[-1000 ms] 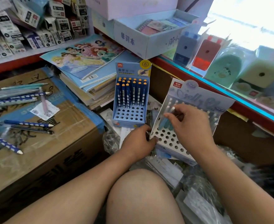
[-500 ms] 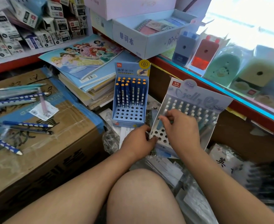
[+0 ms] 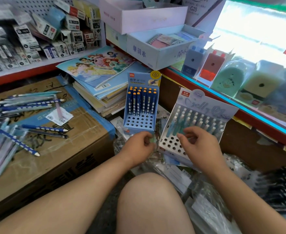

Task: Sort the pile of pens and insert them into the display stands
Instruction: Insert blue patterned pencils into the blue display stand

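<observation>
Half remains, I judge — right hand loose, empty over white stand; left hand's grip unclear; next, fetch pens, frame left.

Cardboard carton left of the grip, carrying a paper label; stack of princess books beyond-left; open pale-blue box straight beyond; blue sharpener and red sharpener beyond-right.
</observation>
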### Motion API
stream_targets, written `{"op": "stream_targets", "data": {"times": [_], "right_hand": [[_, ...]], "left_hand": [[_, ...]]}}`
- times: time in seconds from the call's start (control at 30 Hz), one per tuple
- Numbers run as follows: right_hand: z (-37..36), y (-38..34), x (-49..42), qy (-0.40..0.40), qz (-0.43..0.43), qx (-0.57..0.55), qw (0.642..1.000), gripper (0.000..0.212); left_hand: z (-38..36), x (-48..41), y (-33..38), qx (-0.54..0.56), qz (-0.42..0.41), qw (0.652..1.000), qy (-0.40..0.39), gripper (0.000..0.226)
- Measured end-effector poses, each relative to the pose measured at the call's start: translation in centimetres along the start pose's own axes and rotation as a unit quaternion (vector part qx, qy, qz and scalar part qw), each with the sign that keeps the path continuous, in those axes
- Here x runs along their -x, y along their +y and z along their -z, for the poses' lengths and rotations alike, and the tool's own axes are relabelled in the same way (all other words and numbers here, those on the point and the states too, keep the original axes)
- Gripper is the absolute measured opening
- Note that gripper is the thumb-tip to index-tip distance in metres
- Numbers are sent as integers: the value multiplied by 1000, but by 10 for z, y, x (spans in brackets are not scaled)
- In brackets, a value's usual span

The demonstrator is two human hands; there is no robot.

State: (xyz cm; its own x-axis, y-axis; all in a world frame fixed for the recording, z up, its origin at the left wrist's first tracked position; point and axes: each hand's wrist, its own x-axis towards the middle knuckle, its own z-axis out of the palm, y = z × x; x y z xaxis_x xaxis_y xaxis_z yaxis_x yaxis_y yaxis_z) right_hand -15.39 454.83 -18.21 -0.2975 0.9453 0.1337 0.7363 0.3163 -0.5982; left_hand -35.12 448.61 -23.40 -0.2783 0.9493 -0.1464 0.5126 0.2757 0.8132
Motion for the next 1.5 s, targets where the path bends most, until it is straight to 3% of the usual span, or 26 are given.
{"op": "stream_targets", "data": {"times": [0.33, 0.6, 0.73, 1.03, 1.3, 1.4, 1.5], "right_hand": [[-6, -84, 17, -124, 133, -54, 982, 26], [-70, -223, 20, -268, 315, 18, 910, 42], [-115, -278, 33, -321, 357, 60, 875, 30], [-213, -294, 42, -313, 303, 120, 892, 23], [-233, -290, 38, -302, 264, 101, 910, 15], [-226, -294, 41, -331, 252, 30, 909, 15], [-217, -298, 55, -370, 290, -39, 882, 13]], "left_hand": [[150, 89, -25, -79, 44, 989, 116, 28], [251, 178, -74, -125, 160, 956, 213, 30], [274, 208, -96, -135, 210, 933, 260, 38], [278, 227, -137, -22, 268, 919, 288, 30], [273, 201, -138, 90, 235, 928, 274, 15], [268, 190, -137, 186, 223, 918, 271, 5], [267, 182, -131, 342, 236, 879, 235, 10]]}}
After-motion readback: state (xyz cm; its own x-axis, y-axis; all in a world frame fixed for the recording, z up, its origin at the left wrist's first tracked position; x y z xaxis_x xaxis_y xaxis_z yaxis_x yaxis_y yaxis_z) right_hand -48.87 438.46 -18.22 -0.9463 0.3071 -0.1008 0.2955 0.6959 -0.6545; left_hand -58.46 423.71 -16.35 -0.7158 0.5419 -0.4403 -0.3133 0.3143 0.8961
